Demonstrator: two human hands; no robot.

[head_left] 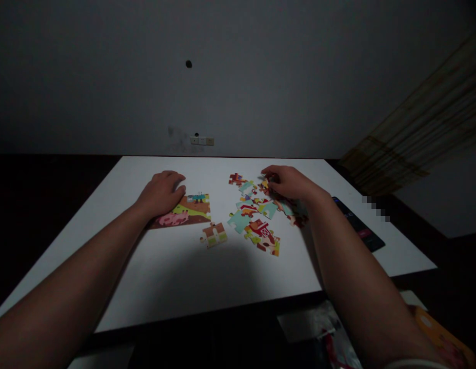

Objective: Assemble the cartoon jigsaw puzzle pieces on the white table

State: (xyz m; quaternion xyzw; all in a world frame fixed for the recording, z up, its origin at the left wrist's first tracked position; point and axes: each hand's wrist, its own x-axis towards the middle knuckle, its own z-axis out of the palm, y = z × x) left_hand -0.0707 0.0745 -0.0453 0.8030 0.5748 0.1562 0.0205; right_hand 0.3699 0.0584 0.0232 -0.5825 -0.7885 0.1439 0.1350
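My left hand (163, 192) lies flat with fingers stretched on a joined section of jigsaw puzzle (195, 209), at the left of the white table. Part of a pink animal and a brown and green ground show beside it. My right hand (286, 182) is over the far right of a heap of loose puzzle pieces (266, 207), thumb and fingers curled at a yellow-orange puzzle piece (264, 186). My fingers partly cover this piece. Nearer to me, a brown and cream puzzle piece (214, 234) lies apart from the section, and a red barn piece (263, 233) is at the heap's near edge.
A dark phone (359, 225) lies on the white table (172, 277), right of my right forearm. The wall with sockets (202, 141) stands behind the table. Below the near edge on the right are a clear plastic bag (318, 325) and an orange item (441, 333).
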